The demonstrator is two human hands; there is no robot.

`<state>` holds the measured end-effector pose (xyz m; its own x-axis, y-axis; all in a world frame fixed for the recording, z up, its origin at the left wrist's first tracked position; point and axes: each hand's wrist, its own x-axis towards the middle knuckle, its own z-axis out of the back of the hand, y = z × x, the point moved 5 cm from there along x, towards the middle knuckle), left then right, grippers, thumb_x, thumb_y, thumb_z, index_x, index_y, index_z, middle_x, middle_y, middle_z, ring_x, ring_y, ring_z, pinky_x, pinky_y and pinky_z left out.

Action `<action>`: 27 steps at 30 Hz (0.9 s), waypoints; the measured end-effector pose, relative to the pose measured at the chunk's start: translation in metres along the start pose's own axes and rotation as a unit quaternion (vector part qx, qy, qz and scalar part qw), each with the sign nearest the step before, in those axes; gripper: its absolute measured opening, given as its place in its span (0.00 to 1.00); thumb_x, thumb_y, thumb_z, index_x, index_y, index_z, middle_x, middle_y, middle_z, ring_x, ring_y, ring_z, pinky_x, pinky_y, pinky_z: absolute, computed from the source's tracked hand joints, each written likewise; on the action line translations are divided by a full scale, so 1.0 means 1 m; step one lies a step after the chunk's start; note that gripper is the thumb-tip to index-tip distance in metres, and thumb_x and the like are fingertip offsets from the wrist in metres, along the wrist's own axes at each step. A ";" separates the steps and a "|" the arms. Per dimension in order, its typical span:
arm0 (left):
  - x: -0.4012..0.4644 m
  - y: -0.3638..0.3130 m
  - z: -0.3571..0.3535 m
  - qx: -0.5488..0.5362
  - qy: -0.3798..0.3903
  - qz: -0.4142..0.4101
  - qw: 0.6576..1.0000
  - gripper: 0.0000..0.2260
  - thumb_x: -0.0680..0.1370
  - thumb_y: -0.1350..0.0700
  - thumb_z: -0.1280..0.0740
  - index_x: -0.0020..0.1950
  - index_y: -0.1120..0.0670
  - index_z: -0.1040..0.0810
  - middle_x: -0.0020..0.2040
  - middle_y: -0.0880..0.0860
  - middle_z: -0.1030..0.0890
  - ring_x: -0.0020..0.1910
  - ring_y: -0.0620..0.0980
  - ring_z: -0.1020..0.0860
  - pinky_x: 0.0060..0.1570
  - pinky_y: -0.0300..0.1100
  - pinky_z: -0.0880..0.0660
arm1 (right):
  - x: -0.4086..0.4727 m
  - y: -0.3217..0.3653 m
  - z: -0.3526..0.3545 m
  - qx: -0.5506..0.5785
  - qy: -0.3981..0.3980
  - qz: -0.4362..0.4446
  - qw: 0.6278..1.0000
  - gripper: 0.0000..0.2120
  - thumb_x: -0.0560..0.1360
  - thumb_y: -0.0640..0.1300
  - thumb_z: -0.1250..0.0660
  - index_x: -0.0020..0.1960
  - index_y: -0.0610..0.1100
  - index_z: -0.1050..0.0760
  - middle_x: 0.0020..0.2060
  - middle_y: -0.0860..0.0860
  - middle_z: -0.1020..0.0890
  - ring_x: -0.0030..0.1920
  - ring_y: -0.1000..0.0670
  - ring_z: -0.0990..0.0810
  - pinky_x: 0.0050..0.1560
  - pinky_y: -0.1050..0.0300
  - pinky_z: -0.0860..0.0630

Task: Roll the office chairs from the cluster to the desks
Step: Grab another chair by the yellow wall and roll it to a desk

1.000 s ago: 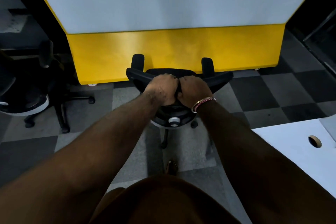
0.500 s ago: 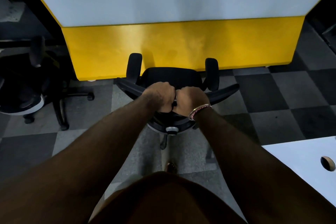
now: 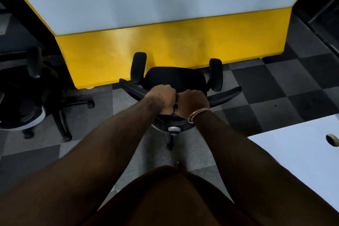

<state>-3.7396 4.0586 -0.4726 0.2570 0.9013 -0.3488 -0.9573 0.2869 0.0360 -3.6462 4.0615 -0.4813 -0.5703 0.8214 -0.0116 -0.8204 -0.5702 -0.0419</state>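
Observation:
A black office chair (image 3: 176,79) with two padded armrests stands straight ahead of me, its seat facing a desk with a white top and a yellow front panel (image 3: 165,47). My left hand (image 3: 163,99) and my right hand (image 3: 191,102) sit side by side, both gripping the top edge of the chair's backrest with curled fingers. A bangle circles my right wrist. The chair's seat front lies close to the yellow panel. One caster shows below the backrest; the other casters are hidden.
A second black office chair (image 3: 33,97) with a star base stands at the left beside the desk. A white desk corner (image 3: 297,154) with a cable hole juts in at the right. Checkered grey carpet tiles cover the floor.
The chair has drawn back a little from the yellow panel, so more of its seat and armrests shows. Both hands keep the same grip on the backrest.

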 end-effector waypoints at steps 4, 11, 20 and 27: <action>-0.024 0.010 -0.012 0.031 -0.004 -0.031 0.999 0.14 0.75 0.46 0.28 0.36 0.51 0.25 0.33 0.49 0.26 0.36 0.52 0.22 0.37 0.45 0.21 | -0.016 0.031 0.002 -0.004 -0.016 -0.024 1.000 0.16 0.71 0.61 0.33 0.40 0.48 0.19 0.35 0.49 0.17 0.37 0.43 0.17 0.35 0.56 0.31; -0.079 0.014 -0.041 0.090 -0.012 -0.109 0.990 0.11 0.76 0.46 0.30 0.45 0.54 0.18 0.37 0.51 0.20 0.39 0.53 0.18 0.36 0.45 0.25 | -0.059 0.088 -0.001 0.000 0.016 -0.096 0.995 0.15 0.73 0.61 0.35 0.36 0.51 0.31 0.34 0.52 0.20 0.36 0.46 0.18 0.35 0.55 0.30; -0.156 0.001 -0.073 0.041 -0.058 -0.158 0.985 0.18 0.75 0.42 0.29 0.33 0.50 0.30 0.34 0.50 0.24 0.33 0.52 0.25 0.36 0.44 0.28 | -0.130 0.151 0.001 -0.034 0.024 -0.152 0.988 0.14 0.73 0.61 0.34 0.43 0.51 0.24 0.37 0.52 0.19 0.38 0.46 0.19 0.37 0.55 0.32; -0.237 -0.024 -0.097 0.043 -0.093 -0.207 0.973 0.18 0.75 0.42 0.30 0.31 0.49 0.31 0.29 0.47 0.27 0.29 0.49 0.28 0.34 0.44 0.26 | -0.204 0.204 0.005 -0.029 0.029 -0.193 0.980 0.10 0.73 0.56 0.34 0.44 0.50 0.22 0.38 0.50 0.18 0.39 0.45 0.18 0.37 0.55 0.30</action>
<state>-3.7904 3.8065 -0.4819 0.6450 0.7437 -0.1758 -0.7543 0.6565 0.0098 -3.6972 3.7775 -0.4820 -0.2129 0.9762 -0.0407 -0.9701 -0.2161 -0.1102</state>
